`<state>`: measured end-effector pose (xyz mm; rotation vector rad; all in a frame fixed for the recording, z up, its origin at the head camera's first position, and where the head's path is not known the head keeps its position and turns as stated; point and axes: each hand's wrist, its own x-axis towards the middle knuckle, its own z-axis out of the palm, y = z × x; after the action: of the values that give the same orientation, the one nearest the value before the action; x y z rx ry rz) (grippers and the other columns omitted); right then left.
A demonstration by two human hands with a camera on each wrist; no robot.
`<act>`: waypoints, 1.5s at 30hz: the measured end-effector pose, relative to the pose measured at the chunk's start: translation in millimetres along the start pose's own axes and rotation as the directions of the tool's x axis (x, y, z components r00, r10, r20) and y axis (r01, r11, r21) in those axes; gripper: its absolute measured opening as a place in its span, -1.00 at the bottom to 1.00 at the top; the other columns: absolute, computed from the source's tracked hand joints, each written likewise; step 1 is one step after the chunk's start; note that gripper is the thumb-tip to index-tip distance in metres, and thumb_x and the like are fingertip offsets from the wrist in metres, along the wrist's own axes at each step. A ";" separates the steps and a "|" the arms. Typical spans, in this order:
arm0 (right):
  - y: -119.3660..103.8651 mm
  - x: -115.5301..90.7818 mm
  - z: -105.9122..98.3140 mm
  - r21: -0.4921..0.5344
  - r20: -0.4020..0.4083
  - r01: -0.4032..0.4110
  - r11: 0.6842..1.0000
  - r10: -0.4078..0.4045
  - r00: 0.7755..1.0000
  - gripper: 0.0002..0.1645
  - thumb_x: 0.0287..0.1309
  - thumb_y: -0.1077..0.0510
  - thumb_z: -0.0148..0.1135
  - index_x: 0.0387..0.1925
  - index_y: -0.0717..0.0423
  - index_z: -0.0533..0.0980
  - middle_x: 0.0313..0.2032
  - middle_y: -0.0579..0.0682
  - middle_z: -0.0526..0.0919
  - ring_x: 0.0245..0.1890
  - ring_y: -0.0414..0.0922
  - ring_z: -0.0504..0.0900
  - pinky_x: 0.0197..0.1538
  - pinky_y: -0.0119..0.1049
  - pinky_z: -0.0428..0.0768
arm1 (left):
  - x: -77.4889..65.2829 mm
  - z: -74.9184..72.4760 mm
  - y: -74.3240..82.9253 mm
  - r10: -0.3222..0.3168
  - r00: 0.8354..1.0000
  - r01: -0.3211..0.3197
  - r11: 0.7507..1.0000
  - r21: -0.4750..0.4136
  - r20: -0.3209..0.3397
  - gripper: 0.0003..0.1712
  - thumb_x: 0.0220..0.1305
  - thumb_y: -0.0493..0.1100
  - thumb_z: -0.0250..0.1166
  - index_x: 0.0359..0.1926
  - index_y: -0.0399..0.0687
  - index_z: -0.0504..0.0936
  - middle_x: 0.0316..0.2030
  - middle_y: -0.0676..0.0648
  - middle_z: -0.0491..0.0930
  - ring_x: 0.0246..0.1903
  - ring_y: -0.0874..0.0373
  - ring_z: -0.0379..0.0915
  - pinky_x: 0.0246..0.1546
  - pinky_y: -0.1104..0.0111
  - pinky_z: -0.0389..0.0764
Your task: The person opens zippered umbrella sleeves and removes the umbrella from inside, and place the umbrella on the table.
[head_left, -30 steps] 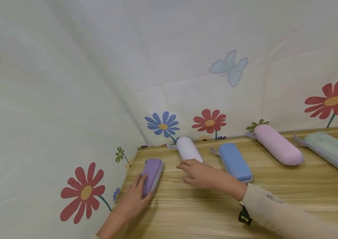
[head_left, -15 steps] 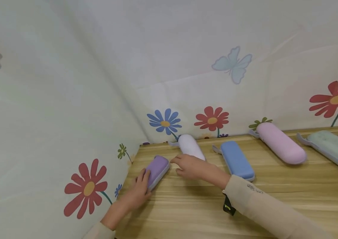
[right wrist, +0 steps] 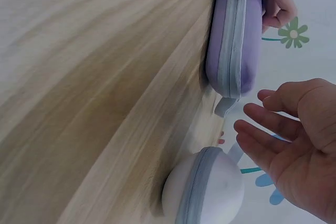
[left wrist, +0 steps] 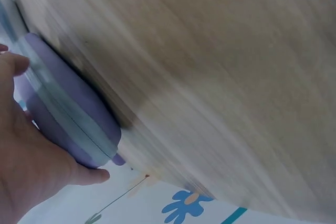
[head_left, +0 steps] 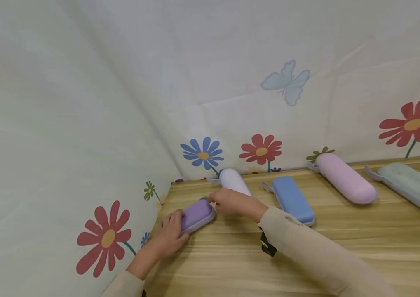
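Turned clockwise since the earlier frame, the purple case [head_left: 196, 215] is now aimed with its far end at the right hand [head_left: 230, 202], which has been brought up to it. Near end first: the case is clamped on the table [head_left: 228, 264] by the left hand [head_left: 170, 237], with the thumb laid on the zipper side. Its long axis is slanted away and rightward, from left hand to right. Nearest to the strap tab [right wrist: 226, 107] is the right hand; its fingers are held apart, loosely bent (contact with the tab cannot be confirmed). On the near side, bare surface is left for movement. Farther back, room is limited by the white case [head_left: 233, 181], partly covered by the right hand. Left and rear table edges are bounded by the flowered sheet [head_left: 120, 103].
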<state>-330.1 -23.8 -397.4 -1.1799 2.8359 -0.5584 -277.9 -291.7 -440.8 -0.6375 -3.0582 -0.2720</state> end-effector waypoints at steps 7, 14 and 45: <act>-3.5 16.9 -0.9 0.055 0.023 -0.022 0.998 0.021 1.000 -0.62 0.39 0.30 0.14 0.19 0.19 0.60 0.08 0.06 0.70 0.10 -0.08 0.64 0.16 -0.22 0.58 | 1.9 2.0 -7.6 0.031 0.999 -0.032 0.996 0.086 0.011 -0.13 0.54 0.18 0.08 0.58 -0.25 0.03 0.51 -0.27 0.11 0.47 -0.30 0.03 0.31 -0.37 0.11; 0.2 28.0 8.9 0.083 0.020 -0.081 0.993 0.080 0.997 -0.66 0.40 0.31 0.10 0.12 0.17 0.63 0.04 0.04 0.71 0.06 -0.11 0.65 0.11 -0.27 0.59 | 2.9 3.0 -7.4 0.072 0.997 -0.077 0.986 0.151 0.038 -0.16 0.58 0.17 0.01 0.61 -0.17 -0.03 0.56 -0.22 0.04 0.52 -0.21 -0.04 0.33 -0.39 0.07; 12.4 52.0 21.5 0.039 0.026 -0.105 0.994 0.104 0.994 -0.74 0.39 0.32 0.17 -0.05 0.12 0.73 -0.04 0.00 0.75 0.04 -0.10 0.66 0.12 -0.29 0.57 | -1.1 15.2 -15.9 0.239 0.970 -0.223 0.947 0.229 -0.042 -0.17 0.59 0.15 -0.01 0.60 -0.22 -0.02 0.56 -0.27 0.04 0.54 -0.22 -0.06 0.46 -0.18 0.03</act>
<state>-372.5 -58.4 -415.5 -1.0174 2.8322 -0.5885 -282.7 -303.8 -458.4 -0.9371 -2.8522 0.0517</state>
